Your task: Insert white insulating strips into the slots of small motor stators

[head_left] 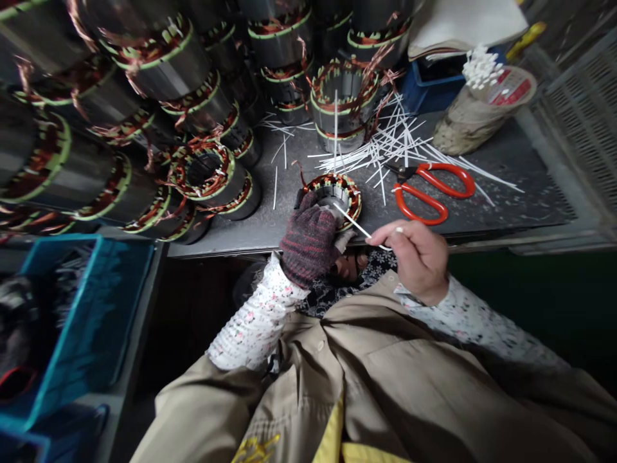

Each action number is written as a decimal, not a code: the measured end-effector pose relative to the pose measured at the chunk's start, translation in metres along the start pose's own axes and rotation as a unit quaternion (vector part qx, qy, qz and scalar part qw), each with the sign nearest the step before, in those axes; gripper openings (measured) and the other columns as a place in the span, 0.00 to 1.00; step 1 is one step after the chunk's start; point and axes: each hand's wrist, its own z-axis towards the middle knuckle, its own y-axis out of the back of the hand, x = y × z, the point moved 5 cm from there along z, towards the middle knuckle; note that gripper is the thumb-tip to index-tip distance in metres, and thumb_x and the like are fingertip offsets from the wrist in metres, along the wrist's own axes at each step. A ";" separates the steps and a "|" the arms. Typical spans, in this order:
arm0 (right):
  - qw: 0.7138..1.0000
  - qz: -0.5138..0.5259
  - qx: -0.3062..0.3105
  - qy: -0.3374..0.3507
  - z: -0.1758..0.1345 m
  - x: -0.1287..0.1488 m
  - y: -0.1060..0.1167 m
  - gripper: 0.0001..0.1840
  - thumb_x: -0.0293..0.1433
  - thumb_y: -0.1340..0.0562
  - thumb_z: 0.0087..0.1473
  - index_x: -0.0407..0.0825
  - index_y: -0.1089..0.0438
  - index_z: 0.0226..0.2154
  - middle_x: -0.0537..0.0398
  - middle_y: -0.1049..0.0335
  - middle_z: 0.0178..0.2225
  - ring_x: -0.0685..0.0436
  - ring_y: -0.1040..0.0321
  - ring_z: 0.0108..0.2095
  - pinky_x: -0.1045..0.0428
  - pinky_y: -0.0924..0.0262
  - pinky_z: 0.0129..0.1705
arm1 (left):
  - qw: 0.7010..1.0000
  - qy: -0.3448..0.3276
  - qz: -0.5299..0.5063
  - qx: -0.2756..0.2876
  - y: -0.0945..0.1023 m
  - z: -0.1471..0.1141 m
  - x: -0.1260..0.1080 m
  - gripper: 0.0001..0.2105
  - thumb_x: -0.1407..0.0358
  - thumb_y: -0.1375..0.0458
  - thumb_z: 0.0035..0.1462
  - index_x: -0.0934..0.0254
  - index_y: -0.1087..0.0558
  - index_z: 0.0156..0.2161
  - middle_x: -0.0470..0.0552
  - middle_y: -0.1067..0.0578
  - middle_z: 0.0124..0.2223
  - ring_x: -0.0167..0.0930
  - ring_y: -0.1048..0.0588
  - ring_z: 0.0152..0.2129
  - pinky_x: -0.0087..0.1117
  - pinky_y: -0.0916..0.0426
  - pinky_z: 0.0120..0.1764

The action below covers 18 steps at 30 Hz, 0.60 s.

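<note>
A motor stator (355,200) wound with copper wire, edged with pale green insulation, sits near the front edge of the bench. My left hand (311,241), in a dark maroon knit glove, is closed around its near left side; some fingertips are hidden. Bare and pinched together, my right hand (417,257) holds a thin white strip (355,224) at the stator's right front. The strip's far tip reaches over the stator's opening. Another white strip (336,125) stands upright at the stator's far rim.
Loose white strips (385,138) lie scattered behind, beside red-handled scissors (434,186). A taller stator (344,103) stands at the back; stacked stators (207,173) crowd the left. A stained container (472,116) holds white sticks at right. Blue bins (96,308) stand lower left.
</note>
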 end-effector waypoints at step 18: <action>0.869 0.242 0.118 -0.414 -0.018 -0.067 -0.028 0.41 0.30 0.24 0.40 0.52 0.29 0.59 0.45 0.26 0.55 0.54 0.31 0.27 0.52 0.27 0.30 | 0.996 -0.050 0.041 -0.067 0.002 -0.005 -0.005 0.08 0.61 0.39 0.65 0.61 0.32 0.44 0.52 0.22 0.38 0.37 0.20 0.42 0.52 0.26 0.62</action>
